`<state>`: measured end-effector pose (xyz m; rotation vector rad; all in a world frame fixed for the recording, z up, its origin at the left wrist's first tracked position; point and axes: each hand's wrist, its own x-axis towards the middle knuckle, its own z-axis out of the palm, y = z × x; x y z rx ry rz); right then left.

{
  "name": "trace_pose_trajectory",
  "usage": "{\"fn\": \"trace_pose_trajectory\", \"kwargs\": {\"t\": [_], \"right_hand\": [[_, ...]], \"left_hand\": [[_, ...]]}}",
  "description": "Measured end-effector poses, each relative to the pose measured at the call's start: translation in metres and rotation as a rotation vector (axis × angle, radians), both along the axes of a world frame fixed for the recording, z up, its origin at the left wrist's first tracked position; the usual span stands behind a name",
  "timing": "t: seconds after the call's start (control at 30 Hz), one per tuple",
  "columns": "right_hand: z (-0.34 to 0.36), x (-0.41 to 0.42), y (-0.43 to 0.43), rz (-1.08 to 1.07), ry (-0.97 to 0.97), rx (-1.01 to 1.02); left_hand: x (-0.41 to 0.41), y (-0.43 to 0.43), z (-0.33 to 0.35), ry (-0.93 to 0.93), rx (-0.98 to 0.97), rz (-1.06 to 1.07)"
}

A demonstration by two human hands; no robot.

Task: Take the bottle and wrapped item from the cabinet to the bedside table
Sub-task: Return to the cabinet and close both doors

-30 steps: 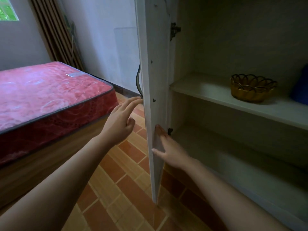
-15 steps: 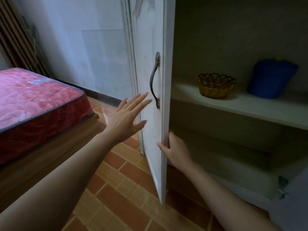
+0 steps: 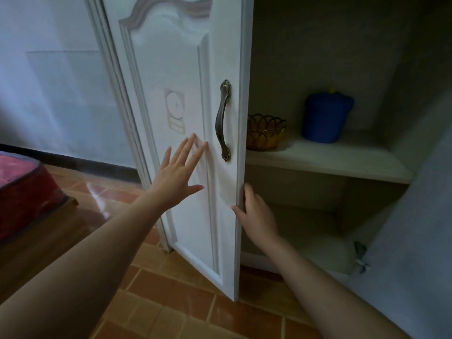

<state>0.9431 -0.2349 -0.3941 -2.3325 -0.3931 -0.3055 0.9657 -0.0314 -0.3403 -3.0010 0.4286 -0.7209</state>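
Cabinet door [image 3: 186,123] ajar, shelf [image 3: 325,157] bay exposed. Left hand [image 3: 177,171] splayed flat, probably touching panel; right hand [image 3: 255,214] loosely hooks door edge.

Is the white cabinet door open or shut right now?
Open. The door stands swung out from the cabinet, exposing the shelf with a basket and a blue container.

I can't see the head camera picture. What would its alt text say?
Two bare hands work a white cabinet door: the left hand is spread flat by its front, and the right hand grips its edge. Inside, a shelf holds an amber basket and a blue container.
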Motion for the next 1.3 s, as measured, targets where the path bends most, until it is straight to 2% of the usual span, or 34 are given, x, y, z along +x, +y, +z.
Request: {"fn": "trace_pose_trajectory", "kwargs": {"t": [0.3,0.47,0.63,0.83,1.03,1.3], "right_hand": [[-0.005,0.049,-0.021,-0.133,-0.003,0.043],[-0.006,0.075,-0.035,-0.312,-0.133,-0.200],[-0.005,0.102,-0.050,-0.418,-0.075,-0.341],[-0.002,0.121,-0.056,-0.438,-0.057,-0.500],[-0.002,0.123,-0.055,-0.469,-0.093,-0.523],[-0.010,0.125,-0.047,-0.544,-0.165,-0.456]], "left_hand": [[0.055,-0.022,-0.018,-0.070,-0.044,-0.013],[0.080,-0.031,-0.027,-0.145,-0.041,-0.012],[0.102,-0.038,-0.031,-0.148,-0.051,-0.007],[0.119,-0.036,-0.037,-0.193,-0.066,-0.054],[0.122,-0.038,-0.037,-0.206,-0.079,-0.059],[0.132,-0.046,-0.037,-0.187,-0.104,-0.020]]}}
